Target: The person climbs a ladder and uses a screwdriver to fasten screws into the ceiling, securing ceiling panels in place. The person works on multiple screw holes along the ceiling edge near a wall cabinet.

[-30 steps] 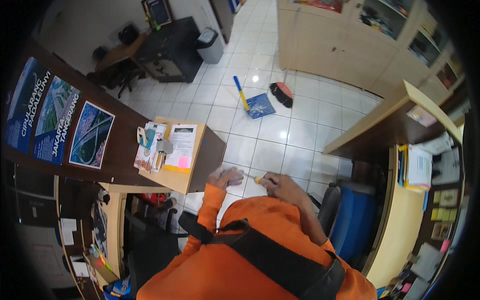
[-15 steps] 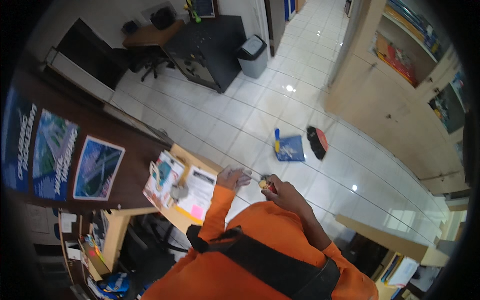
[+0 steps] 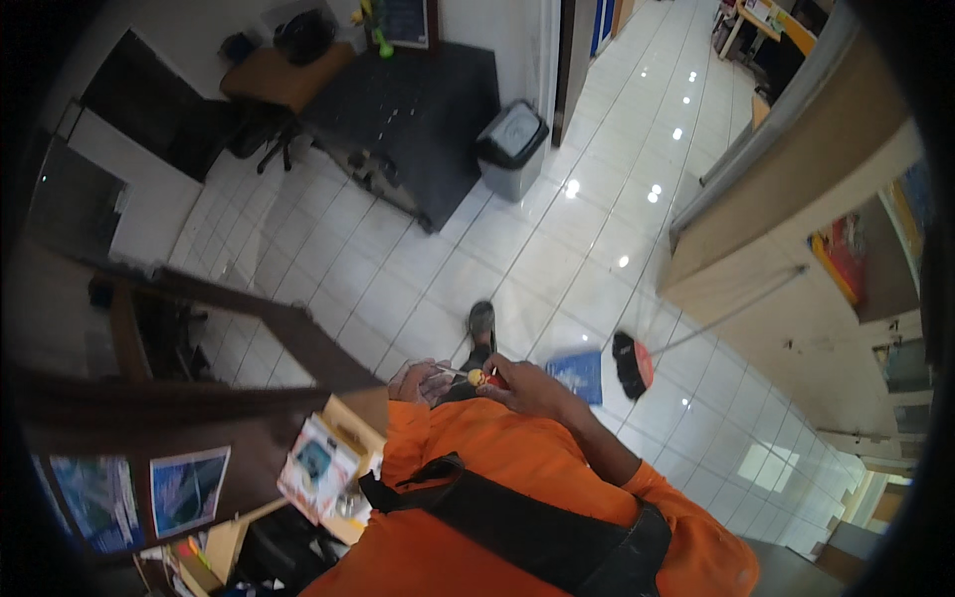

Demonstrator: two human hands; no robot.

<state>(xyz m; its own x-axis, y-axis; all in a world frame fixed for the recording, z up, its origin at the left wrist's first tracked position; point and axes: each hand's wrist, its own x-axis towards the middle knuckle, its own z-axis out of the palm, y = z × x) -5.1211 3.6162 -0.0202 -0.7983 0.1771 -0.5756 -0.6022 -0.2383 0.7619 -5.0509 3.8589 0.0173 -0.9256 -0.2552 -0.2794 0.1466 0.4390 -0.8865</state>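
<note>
In front of my waist, my right hand [image 3: 525, 388] is closed round a small red thing with a yellow round end [image 3: 477, 377], which pokes out toward my left hand. Its kind I cannot make out. Close beside it is my left hand [image 3: 418, 381], pale over the fingers and blurred, so its grip is unclear. A thin pale rod or line [image 3: 451, 369] shows between the two hands; whether the left fingers hold it is unclear. Beyond them, my dark shoe [image 3: 481, 323] stands on the tiles.
A blue dustpan [image 3: 575, 375] lies beyond my right hand. Next to it stands a broom head [image 3: 632, 366] with black bristles, its thin handle reaching toward the beige cabinet [image 3: 741, 254]. Ahead are a grey bin [image 3: 513, 159] and a black cabinet [image 3: 428, 129]. A dark partition [image 3: 298, 398] borders the left.
My view has swung, and the desk and papers have slid down and left. A foot has come forward into view. Both hands remain close together, the right one still holding the red-and-yellow thing.
</note>
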